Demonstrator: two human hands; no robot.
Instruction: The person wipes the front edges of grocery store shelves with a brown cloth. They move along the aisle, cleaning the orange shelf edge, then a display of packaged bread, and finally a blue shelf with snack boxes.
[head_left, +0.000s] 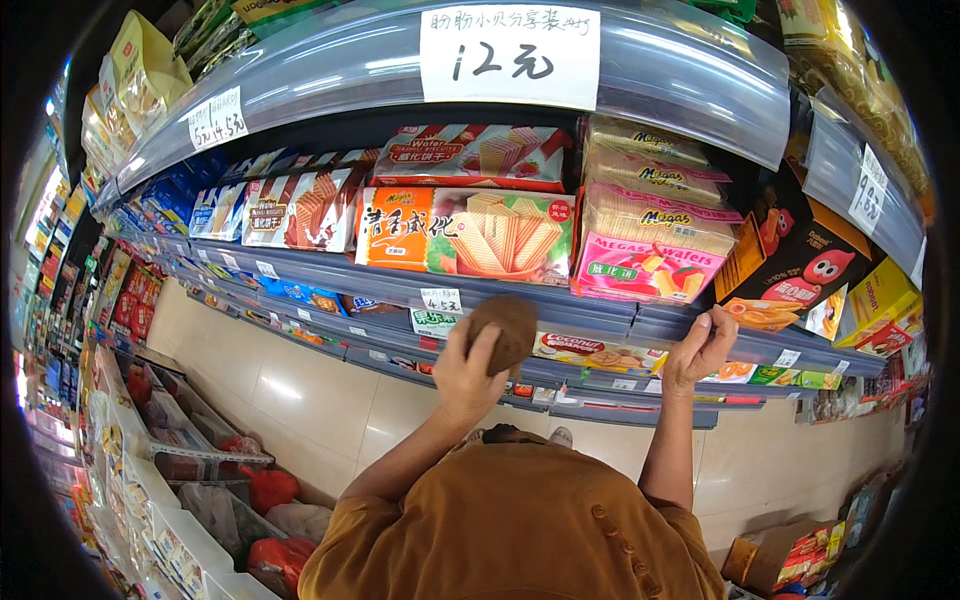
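A bunched brown cloth (504, 334) is in my left hand (466, 375), held in front of the shelf rail just below a small price tag (441, 301). My right hand (701, 352) is at the front edge of the same shelf (600, 307), its fingers curled by the lower left corner of a black snack box (795, 247). Whether those fingers grip the box or the rail is hidden. Between the hands, above the rail, stand pink packs of Megas wafers (652, 262). An orange and green wafer pack (465, 236) lies to their left.
Striped wafer packs (300, 210) fill the shelf further left. Overhead, a clear plastic shelf front (322, 82) carries a large handwritten price sign (510, 58). White bins (180, 536) with red bags stand at lower left. An open carton (787, 559) sits on the tiled floor (300, 405), lower right.
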